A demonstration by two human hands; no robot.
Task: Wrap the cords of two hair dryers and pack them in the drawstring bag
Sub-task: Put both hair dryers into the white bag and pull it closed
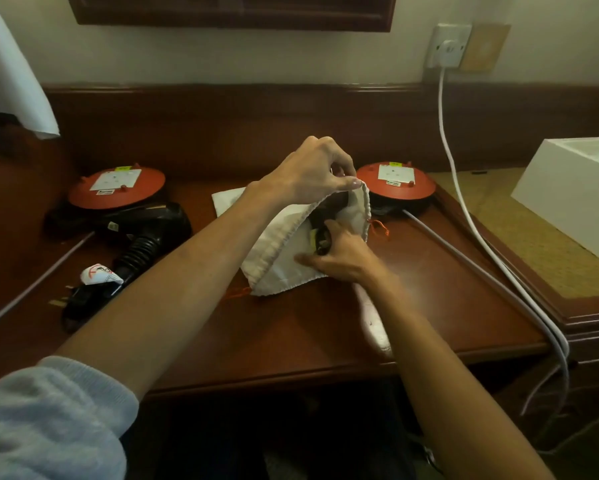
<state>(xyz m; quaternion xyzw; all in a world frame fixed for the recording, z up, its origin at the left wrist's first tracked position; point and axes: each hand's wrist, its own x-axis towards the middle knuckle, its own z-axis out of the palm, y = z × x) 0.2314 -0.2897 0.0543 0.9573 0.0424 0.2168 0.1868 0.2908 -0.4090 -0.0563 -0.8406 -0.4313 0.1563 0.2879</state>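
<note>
A cream drawstring bag [277,251] lies at the middle of the wooden desk, its mouth facing right. My left hand [312,171] pinches the upper rim of the mouth and lifts it open. My right hand [339,258] grips a black hair dryer [320,233] that is partly inside the bag; most of it is hidden by the cloth. An orange drawstring [379,227] hangs from the rim. The second black hair dryer [145,225] lies on the desk to the left, with its cord bundle and plug [90,289] by a white tag.
Two red round cable reels [116,187] [396,183] sit at the back left and back right. White cables [464,209] run from a wall socket [448,46] across the desk's right edge. A white box [575,192] stands on the right.
</note>
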